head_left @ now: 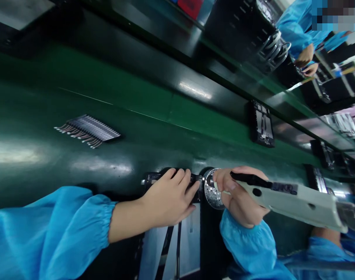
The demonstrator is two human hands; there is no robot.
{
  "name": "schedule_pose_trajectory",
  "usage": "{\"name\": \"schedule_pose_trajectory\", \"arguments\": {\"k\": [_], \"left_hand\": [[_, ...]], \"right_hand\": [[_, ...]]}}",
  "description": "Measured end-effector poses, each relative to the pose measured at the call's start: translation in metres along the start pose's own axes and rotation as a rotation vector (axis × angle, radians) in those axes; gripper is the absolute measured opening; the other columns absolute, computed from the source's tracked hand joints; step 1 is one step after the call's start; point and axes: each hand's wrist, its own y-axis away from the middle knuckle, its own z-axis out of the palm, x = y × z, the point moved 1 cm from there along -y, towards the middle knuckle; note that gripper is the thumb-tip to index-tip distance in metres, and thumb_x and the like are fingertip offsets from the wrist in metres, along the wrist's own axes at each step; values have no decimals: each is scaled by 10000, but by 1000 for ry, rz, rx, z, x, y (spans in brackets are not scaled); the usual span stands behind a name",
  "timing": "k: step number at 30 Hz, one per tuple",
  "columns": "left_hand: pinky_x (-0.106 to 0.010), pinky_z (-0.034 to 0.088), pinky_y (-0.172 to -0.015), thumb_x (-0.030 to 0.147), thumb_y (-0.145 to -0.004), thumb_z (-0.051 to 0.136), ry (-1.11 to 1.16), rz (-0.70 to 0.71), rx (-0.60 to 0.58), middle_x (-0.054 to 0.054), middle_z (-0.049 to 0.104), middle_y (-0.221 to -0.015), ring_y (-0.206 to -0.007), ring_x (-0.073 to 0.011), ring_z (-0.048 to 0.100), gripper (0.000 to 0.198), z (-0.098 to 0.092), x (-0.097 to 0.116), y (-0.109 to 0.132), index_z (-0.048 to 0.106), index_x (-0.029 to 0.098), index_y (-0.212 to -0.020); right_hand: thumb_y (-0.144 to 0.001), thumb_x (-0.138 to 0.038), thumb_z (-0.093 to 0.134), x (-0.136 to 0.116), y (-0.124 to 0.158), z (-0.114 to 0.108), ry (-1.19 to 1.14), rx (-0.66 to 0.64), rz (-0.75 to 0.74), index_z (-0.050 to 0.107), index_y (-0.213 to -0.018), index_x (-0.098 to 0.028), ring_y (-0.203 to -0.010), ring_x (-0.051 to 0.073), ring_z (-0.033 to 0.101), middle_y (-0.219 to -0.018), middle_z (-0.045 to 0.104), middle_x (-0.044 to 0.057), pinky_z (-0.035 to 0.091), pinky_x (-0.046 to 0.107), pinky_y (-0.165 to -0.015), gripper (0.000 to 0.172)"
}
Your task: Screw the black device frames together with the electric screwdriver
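head view | left hand (168,198): fingers curled over a black device frame (150,179) | right hand (241,198): gripping a white electric screwdriver (296,204), fingers against a round perforated metal disc (211,189) | far left, on green conveyor belt (78,105): row of flat strips (88,130) | far right: black frames (261,123), co-worker's hand (305,55)

Shiny perforated metal disc (211,193)
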Motion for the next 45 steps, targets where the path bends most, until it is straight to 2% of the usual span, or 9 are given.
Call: {"name": "schedule_pose_trajectory", "arguments": {"k": [8, 12, 27, 35, 39, 45], "left_hand": [[-447, 462, -836, 511, -965, 526, 3, 7, -36, -210, 690, -1133, -1047, -358, 632, 559, -2, 0, -3, 638, 105, -1334], [-454, 464, -823, 508, -963, 522, 13, 10, -33, -209, 688, -1095, -1015, -364, 632, 568, -1, 0, -3, 636, 88, -1328], [-473, 478, -846, 488, -989, 470, 28, 12, -35, -216, 686, -1119, -1031, -378, 635, 552, 0, 1, -2, 642, 83, -1322], [-466, 484, -841, 458, -993, 483, 48, 14, -19, -206, 682, -1098, -1010, -360, 636, 524, 1, 0, -3, 633, 69, -1310], [-458, 491, -840, 455, -987, 497, 52, 7, -18, -201, 683, -1080, -1003, -351, 638, 523, 0, 0, -3, 630, 60, -1304], [-466, 506, -847, 459, -987, 494, 25, 24, -8, -223, 686, -1089, -1027, -360, 643, 535, 1, 0, -3, 633, 59, -1315]], "right_hand": [[-856, -94, 626, -6, -1, 1, 15, 15, 25, 693, -1045, -236, -533, 144, 561, -592, 569, -49, 520, 385, -607, 246], [-860, -99, 636, -6, 0, 1, 34, -17, 59, 697, -1062, -255, -580, 166, 604, -636, 603, -33, 540, 407, -633, 263], [-869, -118, 643, -4, 1, 5, 12, -7, 72, 703, -1064, -252, -566, 164, 566, -609, 570, -38, 509, 391, -618, 244], [-822, -124, 677, 3, -3, 7, -43, 47, 124, 696, -908, -258, -491, 148, 526, -566, 567, -54, 478, 365, -570, 161], [-817, -113, 672, 6, -3, 7, -59, 15, 124, 702, -926, -258, -508, 151, 542, -566, 582, -56, 496, 376, -593, 183], [-816, -111, 654, 3, -6, 2, -63, 45, 63, 707, -989, -239, -500, 141, 540, -560, 567, -55, 491, 356, -573, 222]]}}
